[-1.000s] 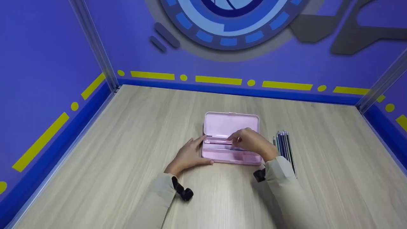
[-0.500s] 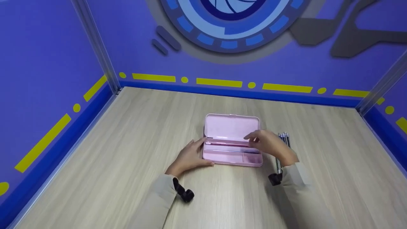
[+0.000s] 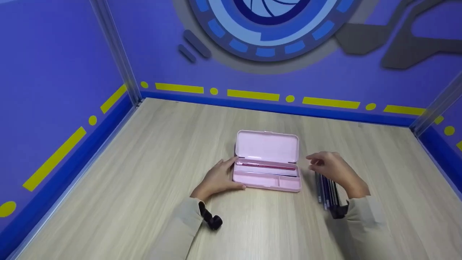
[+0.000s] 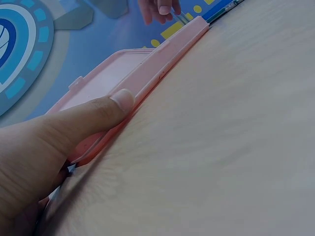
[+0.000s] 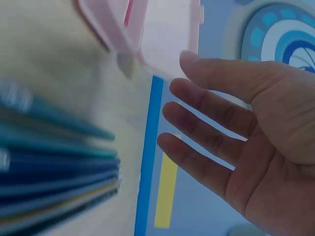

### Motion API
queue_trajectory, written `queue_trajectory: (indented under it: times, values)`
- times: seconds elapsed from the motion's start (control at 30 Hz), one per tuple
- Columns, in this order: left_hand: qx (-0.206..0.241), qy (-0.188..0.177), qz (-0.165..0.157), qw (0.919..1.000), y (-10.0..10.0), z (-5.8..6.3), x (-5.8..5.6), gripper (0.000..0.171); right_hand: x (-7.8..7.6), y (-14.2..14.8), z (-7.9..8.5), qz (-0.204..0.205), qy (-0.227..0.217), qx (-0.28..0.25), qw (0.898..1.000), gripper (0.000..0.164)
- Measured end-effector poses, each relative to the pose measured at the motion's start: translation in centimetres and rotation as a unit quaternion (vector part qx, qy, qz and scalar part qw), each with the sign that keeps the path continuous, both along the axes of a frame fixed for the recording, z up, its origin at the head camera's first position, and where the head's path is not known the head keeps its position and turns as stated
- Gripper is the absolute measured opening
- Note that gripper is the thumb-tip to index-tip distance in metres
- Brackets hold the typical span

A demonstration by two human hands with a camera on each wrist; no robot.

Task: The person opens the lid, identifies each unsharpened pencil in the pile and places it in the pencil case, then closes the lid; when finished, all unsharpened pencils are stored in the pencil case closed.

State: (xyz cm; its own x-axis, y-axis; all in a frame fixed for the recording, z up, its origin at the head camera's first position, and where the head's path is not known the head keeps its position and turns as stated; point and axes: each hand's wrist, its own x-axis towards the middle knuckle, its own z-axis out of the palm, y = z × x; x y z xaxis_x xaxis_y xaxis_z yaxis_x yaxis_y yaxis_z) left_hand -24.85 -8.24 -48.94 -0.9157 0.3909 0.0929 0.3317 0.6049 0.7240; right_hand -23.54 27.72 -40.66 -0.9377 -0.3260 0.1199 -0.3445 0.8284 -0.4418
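The pink pencil case (image 3: 267,146) lies on the table with its lid raised. Inside, a red pencil (image 3: 267,166) stretches along the back compartment; a thin dark item lies in front of it. My left hand (image 3: 217,180) grips the case's left end, and the left wrist view has its thumb (image 4: 110,108) pressed against the front wall. Right of the case, my right hand (image 3: 335,171) hovers above a bundle of pencils (image 3: 327,195), apart from them. Its fingers are spread and hold nothing in the right wrist view. The hand partly hides the bundle from the head camera.
The wooden tabletop (image 3: 162,151) is bordered by a blue wall (image 3: 173,65) at the back and panels at both sides. Metal posts (image 3: 121,54) mark the corners. A small divider splits the front of the case into two compartments.
My right hand has left the case, where the red pencil now lies uncovered, and moved right over the pencil bundle. My left hand has stayed on the case.
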Motion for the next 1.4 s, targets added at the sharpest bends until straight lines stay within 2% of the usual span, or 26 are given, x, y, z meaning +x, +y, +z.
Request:
queue_trajectory:
  times: [0.33, 0.5, 0.77, 0.93, 1.13, 1.4]
  values:
    - [-0.006, 0.013, -0.005, 0.9999, 0.1, -0.2, -0.2, 0.104, 0.9, 3.5, -0.5, -0.069, -0.047, -0.025, 0.996, 0.038]
    - [-0.004, 0.005, 0.003, 1.0, 0.1, -0.2, -0.2, 0.103, 1.0, 4.7, -0.5, -0.084, -0.084, -0.034, 0.992, 0.045]
    - [-0.004, 0.013, -0.005, 0.9999, 0.2, -0.1, -0.1, 0.103, 1.6, 6.3, -1.2, -0.11, -0.135, -0.023, 0.985, 0.053]
    - [-0.005, -0.001, 0.001, 1.0, 0.2, -0.1, -0.1, 0.102, 1.7, 6.9, -1.6, -0.119, -0.175, -0.022, 0.977, 0.057]
    - [-0.009, -0.009, 0.007, 0.9999, 0.2, -0.3, -0.1, 0.102, 1.6, 7.2, -2.2, -0.122, -0.189, -0.021, 0.974, 0.061]
    - [-0.008, -0.008, 0.005, 0.9999, 0.0, -0.3, -0.1, 0.101, 1.5, 7.2, -2.6, -0.141, -0.192, -0.041, 0.97, 0.057]
